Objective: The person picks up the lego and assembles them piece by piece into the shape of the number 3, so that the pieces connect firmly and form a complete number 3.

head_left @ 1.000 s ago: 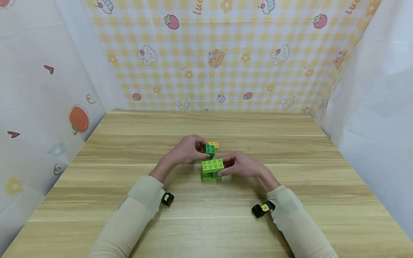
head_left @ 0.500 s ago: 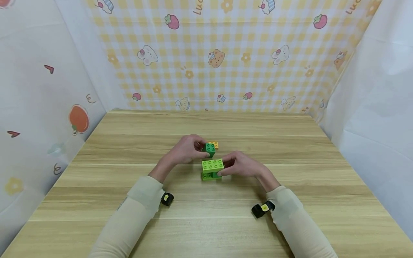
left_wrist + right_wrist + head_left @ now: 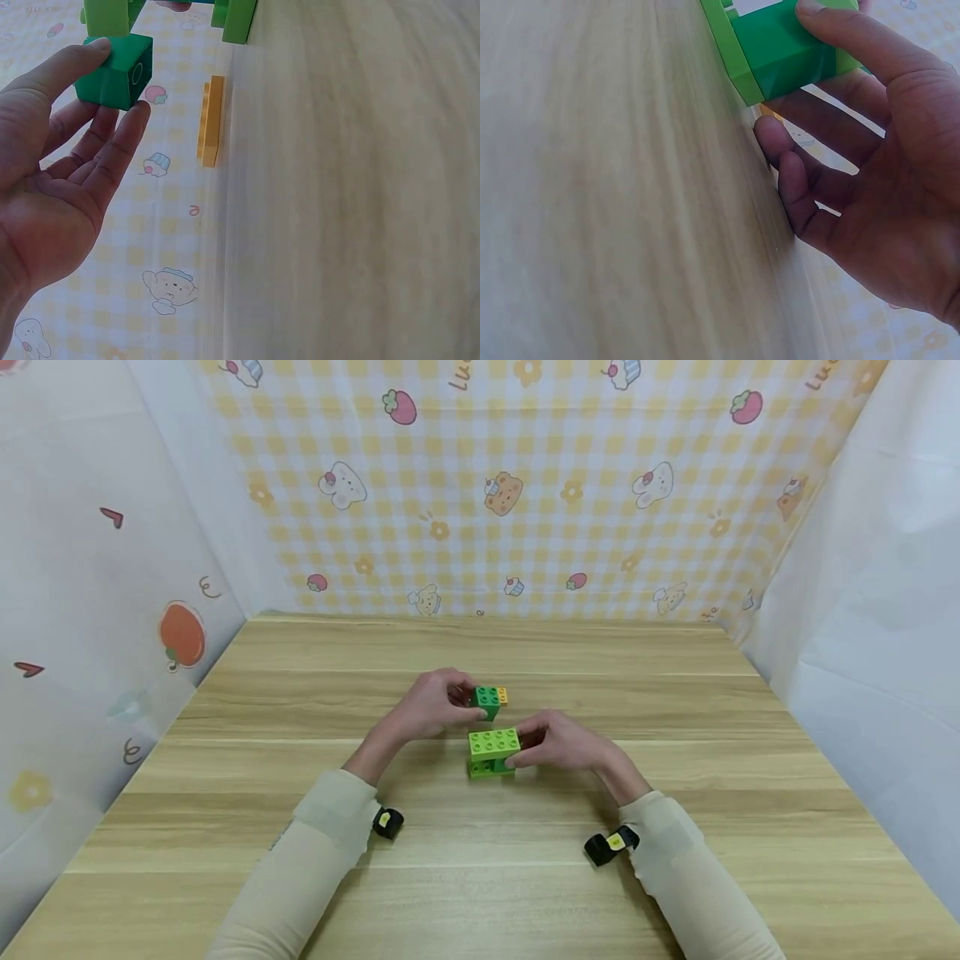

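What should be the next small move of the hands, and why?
Probably, the left hand should bring its dark green block over the light green top brick and lower it onto the studs: the block is held above the table with its hollow underside down, those studs are bare, and the right hand holds the stack.

Both forearms [image 3: 288,877], in cream fabric sleeves [image 3: 697,877], reach across the pale wood-grain worktop [image 3: 480,902] toward its far edge, angling inward. The left hand [image 3: 435,703], slightly nearer that edge, pinches with thumb opposite fingers. The right hand [image 3: 564,745] grips likewise, its two lowest fingers bent inward.
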Motion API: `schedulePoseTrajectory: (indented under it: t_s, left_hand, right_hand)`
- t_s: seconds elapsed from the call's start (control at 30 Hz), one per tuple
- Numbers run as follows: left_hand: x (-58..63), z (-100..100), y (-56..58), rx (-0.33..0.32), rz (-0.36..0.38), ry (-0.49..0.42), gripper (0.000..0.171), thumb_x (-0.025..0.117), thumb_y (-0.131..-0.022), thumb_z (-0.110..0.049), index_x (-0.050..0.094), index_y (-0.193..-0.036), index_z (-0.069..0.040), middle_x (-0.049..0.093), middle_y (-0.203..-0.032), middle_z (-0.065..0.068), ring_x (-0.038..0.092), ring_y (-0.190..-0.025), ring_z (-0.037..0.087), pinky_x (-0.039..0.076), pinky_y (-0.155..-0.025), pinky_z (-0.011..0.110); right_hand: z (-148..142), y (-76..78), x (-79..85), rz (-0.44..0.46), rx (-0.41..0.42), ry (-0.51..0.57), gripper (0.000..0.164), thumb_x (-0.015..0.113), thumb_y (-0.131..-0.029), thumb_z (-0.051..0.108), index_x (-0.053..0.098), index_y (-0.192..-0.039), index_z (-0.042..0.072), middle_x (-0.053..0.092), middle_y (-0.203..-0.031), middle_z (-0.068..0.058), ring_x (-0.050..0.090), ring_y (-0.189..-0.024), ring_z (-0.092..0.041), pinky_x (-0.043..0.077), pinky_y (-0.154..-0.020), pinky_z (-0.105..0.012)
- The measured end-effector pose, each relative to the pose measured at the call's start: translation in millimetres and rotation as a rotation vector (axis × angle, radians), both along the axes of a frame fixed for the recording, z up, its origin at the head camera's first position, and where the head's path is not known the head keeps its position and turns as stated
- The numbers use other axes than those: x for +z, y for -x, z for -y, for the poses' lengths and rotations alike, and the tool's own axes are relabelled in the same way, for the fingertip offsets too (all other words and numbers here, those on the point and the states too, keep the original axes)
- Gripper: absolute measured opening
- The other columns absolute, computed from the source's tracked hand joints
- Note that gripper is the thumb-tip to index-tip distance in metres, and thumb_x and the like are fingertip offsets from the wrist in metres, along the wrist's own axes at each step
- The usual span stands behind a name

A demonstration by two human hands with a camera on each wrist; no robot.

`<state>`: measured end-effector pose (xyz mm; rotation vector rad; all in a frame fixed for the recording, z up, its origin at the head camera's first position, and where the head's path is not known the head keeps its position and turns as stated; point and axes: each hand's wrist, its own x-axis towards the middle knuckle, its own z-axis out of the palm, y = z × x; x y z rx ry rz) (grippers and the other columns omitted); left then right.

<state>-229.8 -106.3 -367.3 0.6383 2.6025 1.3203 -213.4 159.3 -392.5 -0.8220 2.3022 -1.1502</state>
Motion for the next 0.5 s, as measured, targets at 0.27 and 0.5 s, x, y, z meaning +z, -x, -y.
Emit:
schedulePoseTrajectory:
  t_s: [0.27, 0.5]
  left_hand:
    - [2.0, 0.0, -0.3, 0.002, -0.015, -0.01, 0.041, 0.085, -0.091, -0.021, 0.071, -0.126, -0.002, 0.071, -0.114, 0.012, 0.069, -0.103, 0.025, 0.058, -0.091, 0.038]
    - [4.7, -2.2, -2.4, 0.003, -0.021, -0.027, 0.043, 0.085, -0.091, -0.022, 0.071, -0.126, -0.003, 0.072, -0.115, 0.013, 0.07, -0.103, 0.025, 0.059, -0.091, 0.039]
  right_hand:
    - [-0.2, -0.2, 0.6, -0.015, -0.018, -0.02, 0.024, 0.083, -0.092, 0.023, 0.081, -0.115, 0.016, 0.08, -0.104, 0.002, 0.068, -0.09, -0.014, 0.054, -0.08, -0.027]
    - [0.2, -0.6, 1.4, -0.02, -0.021, -0.024, 0.022, 0.083, -0.092, 0.025, 0.082, -0.112, 0.016, 0.079, -0.102, 0.003, 0.066, -0.088, -0.013, 0.053, -0.079, -0.026]
